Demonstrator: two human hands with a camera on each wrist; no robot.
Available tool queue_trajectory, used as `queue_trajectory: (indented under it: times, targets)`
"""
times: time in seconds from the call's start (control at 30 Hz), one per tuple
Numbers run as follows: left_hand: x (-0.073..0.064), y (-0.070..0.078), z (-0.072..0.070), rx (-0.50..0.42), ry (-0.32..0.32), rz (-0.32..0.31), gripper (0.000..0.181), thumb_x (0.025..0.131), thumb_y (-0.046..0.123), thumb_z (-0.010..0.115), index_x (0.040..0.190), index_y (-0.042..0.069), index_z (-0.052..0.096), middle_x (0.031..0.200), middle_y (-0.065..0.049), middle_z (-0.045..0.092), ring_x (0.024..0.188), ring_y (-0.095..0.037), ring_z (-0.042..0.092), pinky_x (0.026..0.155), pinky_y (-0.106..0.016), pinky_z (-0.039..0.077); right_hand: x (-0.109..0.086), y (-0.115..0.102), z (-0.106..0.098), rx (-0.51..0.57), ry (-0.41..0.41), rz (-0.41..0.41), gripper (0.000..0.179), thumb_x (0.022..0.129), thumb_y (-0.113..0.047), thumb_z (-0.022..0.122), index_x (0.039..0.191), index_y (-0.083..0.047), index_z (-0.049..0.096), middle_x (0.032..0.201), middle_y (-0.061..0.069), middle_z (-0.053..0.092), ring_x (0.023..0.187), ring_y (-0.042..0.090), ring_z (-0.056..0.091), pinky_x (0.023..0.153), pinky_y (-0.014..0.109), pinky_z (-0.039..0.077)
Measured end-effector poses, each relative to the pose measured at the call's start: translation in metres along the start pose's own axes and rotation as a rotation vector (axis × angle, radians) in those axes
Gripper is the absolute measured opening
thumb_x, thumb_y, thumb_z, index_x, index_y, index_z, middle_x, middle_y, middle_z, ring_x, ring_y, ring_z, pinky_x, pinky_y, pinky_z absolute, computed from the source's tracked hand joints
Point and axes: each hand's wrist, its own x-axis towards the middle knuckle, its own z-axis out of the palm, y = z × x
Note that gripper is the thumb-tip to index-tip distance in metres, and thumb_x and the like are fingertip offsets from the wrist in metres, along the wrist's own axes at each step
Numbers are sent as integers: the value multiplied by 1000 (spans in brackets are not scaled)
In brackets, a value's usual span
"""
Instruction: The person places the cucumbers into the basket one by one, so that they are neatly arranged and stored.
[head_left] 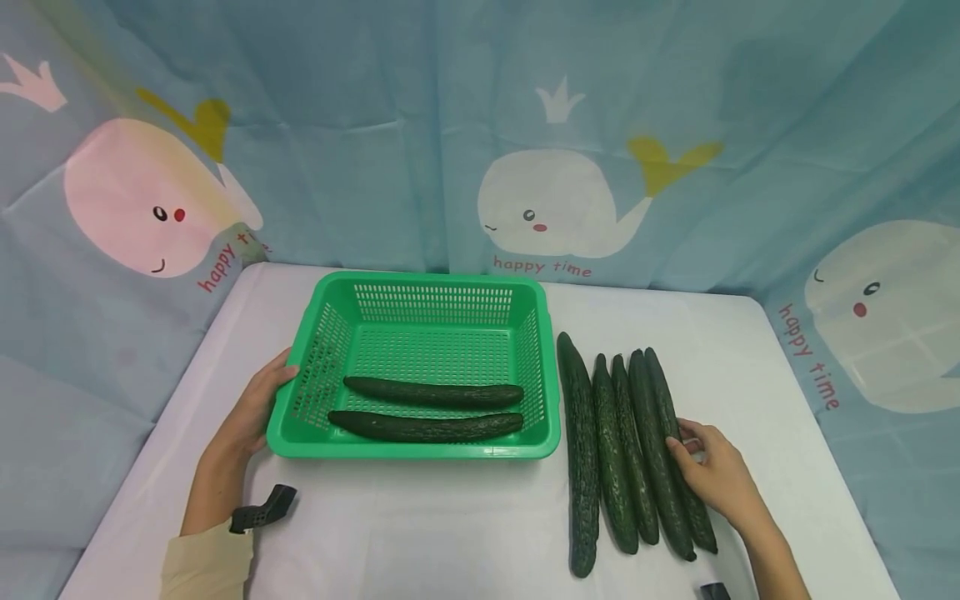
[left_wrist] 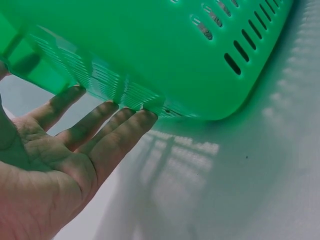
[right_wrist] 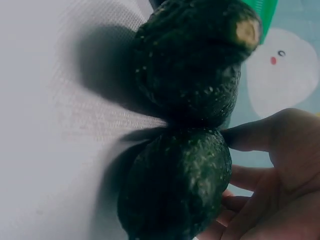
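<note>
My left hand holds the left side of a green plastic basket, thumb over the rim and fingers against the outer wall. Two dark green cucumbers lie crosswise inside, toward the near side. To the right of the basket, several long cucumbers lie side by side on the white table. My right hand pinches the rightmost cucumber around its middle, thumb on one side and fingers on the other. In the right wrist view this cucumber lies against its neighbour.
A white cloth covers the table. Behind it and at both sides hangs a blue curtain printed with whales. A black strap mount sits on the left wrist, beside a beige sleeve.
</note>
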Motion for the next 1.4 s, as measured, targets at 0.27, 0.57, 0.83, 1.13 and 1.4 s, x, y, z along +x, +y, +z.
queue_trajectory:
  times: [0.27, 0.57, 0.83, 1.13, 1.4]
  targets:
    - [-1, 2, 0, 23, 14, -27, 68, 115, 27, 33, 168, -3, 3, 144, 1, 52, 117, 3, 68, 92, -23, 63, 5, -5, -8, -54, -38, 32, 55, 101, -26, 70, 135, 16, 60, 111, 35, 73, 97, 48, 74, 82, 66, 61]
    - [1, 2, 1, 46, 18, -36, 67, 115, 28, 31, 169, -1, 4, 161, -43, 19, 116, 4, 66, 91, -22, 63, 7, -6, -19, -16, -129, 135, 57, 102, -27, 68, 137, 17, 58, 123, 39, 69, 105, 50, 75, 80, 62, 64]
    - [0, 0, -1, 34, 18, -23, 68, 115, 29, 33, 168, -3, 5, 139, 10, 55, 116, 2, 68, 92, -22, 63, 8, -3, -20, -84, -111, 139, 56, 101, -26, 67, 140, 13, 58, 123, 37, 70, 99, 48, 75, 77, 63, 63]
    - [-3, 0, 1, 38, 37, -43, 69, 115, 31, 35, 169, -1, 6, 146, -1, 49, 117, 3, 66, 93, -22, 62, 12, -5, -17, -187, -91, 39, 58, 96, -30, 75, 134, 13, 63, 108, 30, 75, 88, 39, 76, 63, 51, 62]
    - [-3, 0, 2, 27, 27, -41, 69, 115, 31, 35, 169, -1, 6, 137, 14, 52, 118, 2, 66, 93, -22, 62, 19, -9, -23, -204, -167, 23, 63, 89, -22, 80, 132, 19, 58, 108, 32, 72, 89, 41, 73, 69, 55, 62]
